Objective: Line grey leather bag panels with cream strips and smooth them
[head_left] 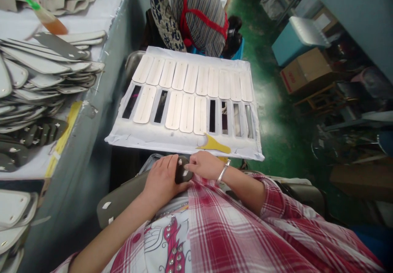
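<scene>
A long, dark grey-green leather-like piece [132, 189] with small white stickers lies across my lap. My left hand [162, 177] is wrapped over it near its rounded end, thumb along the near edge. At that end my right hand [205, 164], with a silver bangle at the wrist, is closed. Its thumb and finger touch the piece beside a white sticker [185, 173]; whether something small is pinched there I cannot tell. Just beyond my hands is a white-covered board [144, 138] with slots, several bearing cream oblong pieces [174, 110]. A yellow forked flat tool [214, 143] lies on its near edge.
At left, a white-topped table [101, 23] carries stacked pale and dark pieces [46, 72] and a bottle of amber liquid [53, 23]. Behind the board is a striped, red-trimmed bundle of cloth [204, 19]. A cardboard box [307, 70] and blue bin [294, 39] stand right.
</scene>
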A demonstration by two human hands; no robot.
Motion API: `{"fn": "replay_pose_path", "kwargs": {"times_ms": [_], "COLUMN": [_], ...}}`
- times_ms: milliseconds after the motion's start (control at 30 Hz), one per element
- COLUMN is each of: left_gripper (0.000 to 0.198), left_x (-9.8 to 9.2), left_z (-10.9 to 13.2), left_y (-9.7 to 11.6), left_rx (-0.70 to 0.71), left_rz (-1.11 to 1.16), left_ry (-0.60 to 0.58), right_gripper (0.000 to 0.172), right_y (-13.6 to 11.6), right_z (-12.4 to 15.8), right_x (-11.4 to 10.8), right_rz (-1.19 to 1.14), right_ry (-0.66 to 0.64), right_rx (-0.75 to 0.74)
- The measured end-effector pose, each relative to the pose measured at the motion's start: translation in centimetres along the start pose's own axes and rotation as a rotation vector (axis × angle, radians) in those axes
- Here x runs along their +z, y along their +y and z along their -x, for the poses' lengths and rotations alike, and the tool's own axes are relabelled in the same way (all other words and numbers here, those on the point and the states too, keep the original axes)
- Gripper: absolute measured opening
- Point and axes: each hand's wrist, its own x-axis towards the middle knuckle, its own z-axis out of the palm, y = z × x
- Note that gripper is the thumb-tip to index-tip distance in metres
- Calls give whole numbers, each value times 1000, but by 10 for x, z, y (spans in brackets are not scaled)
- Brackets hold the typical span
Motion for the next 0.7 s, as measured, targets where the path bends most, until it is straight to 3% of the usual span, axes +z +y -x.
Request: {"fn": "replay_pose_path", "kwargs": {"times_ms": [67,167,267,467,600,633,700], "left_gripper": [71,49,41,46,53,52,42], "left_x": [-3,-8,-9,-5,-25,-32,-47], "left_z": [7,16,20,18,41,54,87], "left_y": [-2,-3,-4,5,-3,-11,-30], "left_rx": [91,232,258,182,145,78,-201], "left_rz": [-16,-56,-87,-66,11,33,79], "left_ry": [36,28,-2,-10,38,105,297], "right_gripper": [30,32,35,38,36,35,37], "right_y": [-1,-2,2,13,7,3,-12], "right_z": [0,-2,-6,2,17,19,17], "right_x": [0,-2,-2,10,14,13,13], "right_rz": [8,37,67,-3,22,32,99], "right_ry": [-5,-29,-29,62,137,200,377], "right_rx": [-6,-6,5,3,-12,30,-1]}}
